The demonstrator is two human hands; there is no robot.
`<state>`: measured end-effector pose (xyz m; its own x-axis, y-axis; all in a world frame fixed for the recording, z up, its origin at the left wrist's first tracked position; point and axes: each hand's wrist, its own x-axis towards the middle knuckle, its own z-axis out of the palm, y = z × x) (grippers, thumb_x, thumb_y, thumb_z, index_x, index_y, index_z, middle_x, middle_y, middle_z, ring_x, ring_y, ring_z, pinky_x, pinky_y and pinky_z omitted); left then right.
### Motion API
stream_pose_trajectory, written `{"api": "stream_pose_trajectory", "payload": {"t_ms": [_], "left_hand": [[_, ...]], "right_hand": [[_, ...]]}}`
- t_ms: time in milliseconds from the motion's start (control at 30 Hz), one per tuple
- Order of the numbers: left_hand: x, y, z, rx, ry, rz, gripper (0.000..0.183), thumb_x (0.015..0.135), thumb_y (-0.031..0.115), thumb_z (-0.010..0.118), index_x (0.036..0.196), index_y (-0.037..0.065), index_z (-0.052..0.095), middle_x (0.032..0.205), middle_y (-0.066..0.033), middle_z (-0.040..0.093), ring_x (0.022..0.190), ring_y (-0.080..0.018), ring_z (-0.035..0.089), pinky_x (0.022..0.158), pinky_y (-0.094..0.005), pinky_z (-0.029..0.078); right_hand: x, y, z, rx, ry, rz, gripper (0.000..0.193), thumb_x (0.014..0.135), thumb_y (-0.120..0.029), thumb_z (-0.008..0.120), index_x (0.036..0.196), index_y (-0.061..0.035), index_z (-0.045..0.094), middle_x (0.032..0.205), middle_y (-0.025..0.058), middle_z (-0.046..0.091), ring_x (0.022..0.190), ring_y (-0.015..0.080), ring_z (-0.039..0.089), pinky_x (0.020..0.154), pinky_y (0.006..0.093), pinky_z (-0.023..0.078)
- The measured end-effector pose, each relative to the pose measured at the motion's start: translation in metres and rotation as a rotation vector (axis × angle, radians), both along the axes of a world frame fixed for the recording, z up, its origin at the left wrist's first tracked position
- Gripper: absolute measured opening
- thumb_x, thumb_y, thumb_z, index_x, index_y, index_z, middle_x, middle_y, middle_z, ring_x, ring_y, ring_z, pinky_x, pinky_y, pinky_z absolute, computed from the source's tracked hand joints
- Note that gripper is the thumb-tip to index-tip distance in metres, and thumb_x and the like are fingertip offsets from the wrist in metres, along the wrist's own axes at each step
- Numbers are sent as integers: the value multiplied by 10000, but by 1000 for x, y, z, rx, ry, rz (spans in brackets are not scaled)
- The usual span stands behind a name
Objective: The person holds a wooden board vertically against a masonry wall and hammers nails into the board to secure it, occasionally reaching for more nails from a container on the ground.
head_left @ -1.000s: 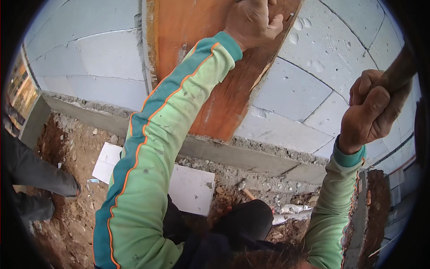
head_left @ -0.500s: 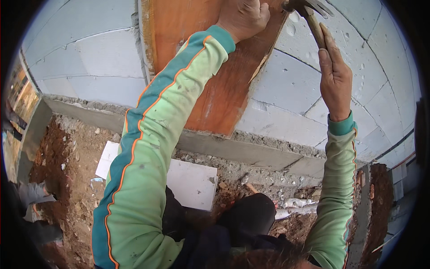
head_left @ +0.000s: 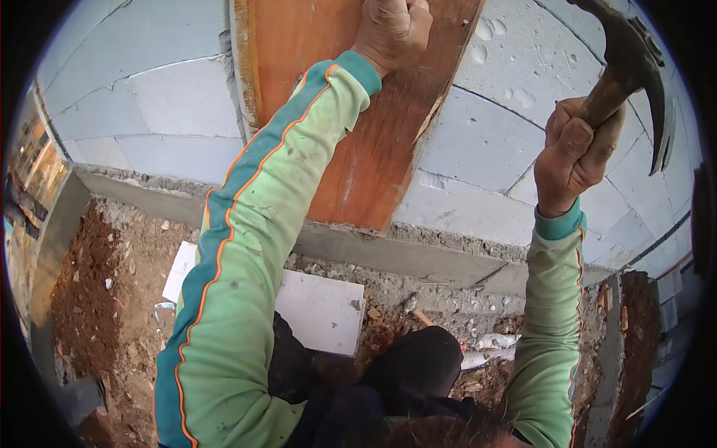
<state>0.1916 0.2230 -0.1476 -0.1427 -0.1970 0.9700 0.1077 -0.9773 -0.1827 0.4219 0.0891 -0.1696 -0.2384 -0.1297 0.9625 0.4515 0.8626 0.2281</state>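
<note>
My right hand (head_left: pixel 576 157) is wrapped round the wooden handle of a claw hammer (head_left: pixel 635 67), raised to the right of the board. Its dark metal head stands away from the wall, large in view. At the top of the picture my left hand (head_left: pixel 393 33) is closed in front of a reddish-brown plywood board (head_left: pixel 358 179). Whatever its fingers pinch, if anything, is hidden. The board stands upright against the wall, its lower end at the concrete ledge.
The wall of pale grey blocks (head_left: pixel 478 134) rises on both sides of the board. Below it runs a rough concrete ledge (head_left: pixel 403 254). A white slab (head_left: pixel 321 310) lies on rubble-strewn soil by my knees. Another person's shoe (head_left: pixel 78 399) shows at the lower left.
My right hand has swung the hammer away from the board, to the right, tilting its head over. The left hand has shifted slightly left. At the far left, the other person's leg has moved.
</note>
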Motion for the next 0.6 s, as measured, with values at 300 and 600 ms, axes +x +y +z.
{"api": "stream_pose_trajectory", "payload": {"t_ms": [300,600], "left_hand": [[1,2,5,-14,6,-52,724,832,-70,417,1525,6,218,1069,-100,485,794,-130,467,692,-247,452],[-2,-1,3,-58,39,-63,729,834,-65,409,1527,26,201,1070,-95,484,799,-125,467,724,-257,453]], "right_hand": [[-5,4,-2,-153,-110,-357,417,1031,-163,562,1445,-116,539,1222,155,702,984,283,728,818,348,575],[-5,16,-9,-292,-125,-478,436,1042,-270,567,1471,-203,528,1060,155,740,900,250,724,804,377,569]]}}
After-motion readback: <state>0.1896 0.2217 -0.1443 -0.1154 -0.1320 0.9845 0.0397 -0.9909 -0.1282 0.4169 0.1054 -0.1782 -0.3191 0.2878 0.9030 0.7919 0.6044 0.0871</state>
